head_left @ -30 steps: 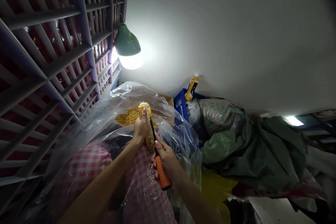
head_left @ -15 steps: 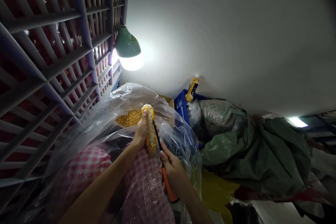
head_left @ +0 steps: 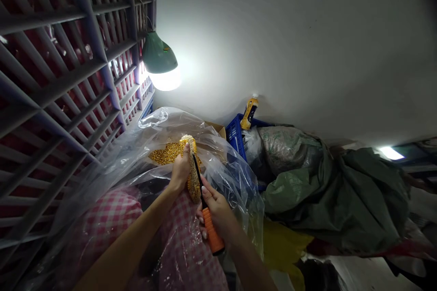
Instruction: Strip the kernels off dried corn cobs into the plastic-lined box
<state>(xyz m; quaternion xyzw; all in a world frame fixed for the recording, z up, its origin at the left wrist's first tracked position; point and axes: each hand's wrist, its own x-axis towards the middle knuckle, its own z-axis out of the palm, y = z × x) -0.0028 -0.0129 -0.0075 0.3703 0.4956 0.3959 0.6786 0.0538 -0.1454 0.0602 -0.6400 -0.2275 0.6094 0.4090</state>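
Observation:
My left hand point(head_left: 180, 170) is closed round an ear of corn point(head_left: 194, 186), which stands tilted with its pale, partly stripped top end up. In my right hand point(head_left: 215, 207) is a screwdriver-like tool with an orange handle point(head_left: 212, 232) and a long dark shaft point(head_left: 198, 173). The shaft lies along the corn's right side, its tip touching the upper part of the ear. Loose yellow kernels point(head_left: 165, 153) lie beyond my left hand in a clear plastic bag point(head_left: 164, 120), whose sheet spreads across my lap over pink checked cloth point(head_left: 118, 207).
Slatted plastic crates point(head_left: 105, 61) rise on the left, with a lit green lamp point(head_left: 160, 54) hanging from them. A blue crate point(head_left: 235, 134), a yellow bottle point(head_left: 249, 112) and a stuffed sack point(head_left: 290, 148) stand by the wall. Dark green cloth point(head_left: 341, 200) covers the right side.
My right hand and the tool have moved up and left, bringing the shaft across the upper part of the corn. More of the orange handle shows. The left hand keeps its hold.

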